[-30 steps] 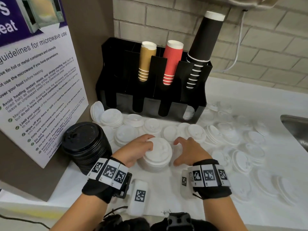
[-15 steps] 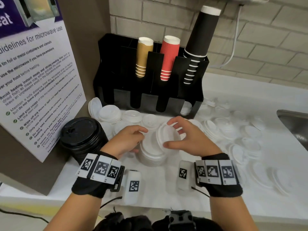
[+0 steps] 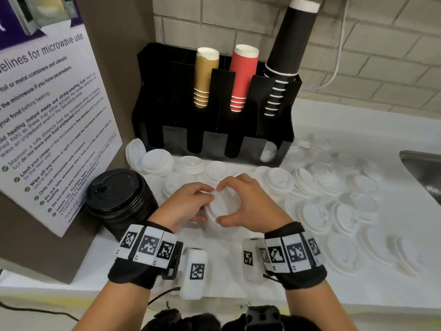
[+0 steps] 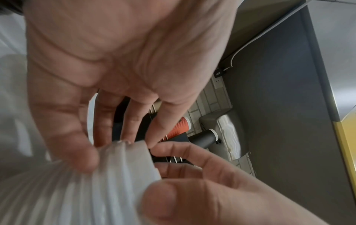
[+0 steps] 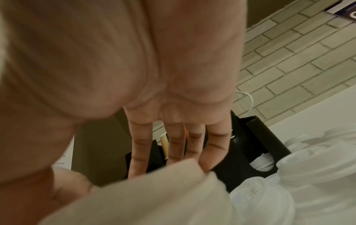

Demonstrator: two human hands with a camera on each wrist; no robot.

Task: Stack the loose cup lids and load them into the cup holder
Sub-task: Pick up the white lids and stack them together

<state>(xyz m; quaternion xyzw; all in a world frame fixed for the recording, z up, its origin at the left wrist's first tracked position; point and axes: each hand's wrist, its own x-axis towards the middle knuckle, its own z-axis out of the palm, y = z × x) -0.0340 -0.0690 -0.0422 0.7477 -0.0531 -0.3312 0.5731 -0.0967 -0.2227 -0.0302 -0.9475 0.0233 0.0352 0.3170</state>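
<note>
A stack of white cup lids (image 3: 223, 206) sits in front of me over the white counter, and both hands grip its top end. My left hand (image 3: 202, 204) curls round its left side, thumb near and fingers far. My right hand (image 3: 232, 203) wraps the right side the same way. The left wrist view shows the ribbed stack (image 4: 86, 190) pinched under my left thumb. In the right wrist view the stack (image 5: 144, 201) lies under my fingers (image 5: 175, 146). The black cup holder (image 3: 210, 130) stands behind, with brown, red and black cup stacks in its slots.
Several loose white lids (image 3: 317, 211) cover the counter to the right and along the holder's front. A stack of black lids (image 3: 119, 201) stands at the left beside a microwave notice board (image 3: 47, 115). A steel sink edge (image 3: 422, 168) is far right.
The right hand brought a lid in from the right and set it on the stack. Both hands have now closed round the stack's top, and the view has moved closer.
</note>
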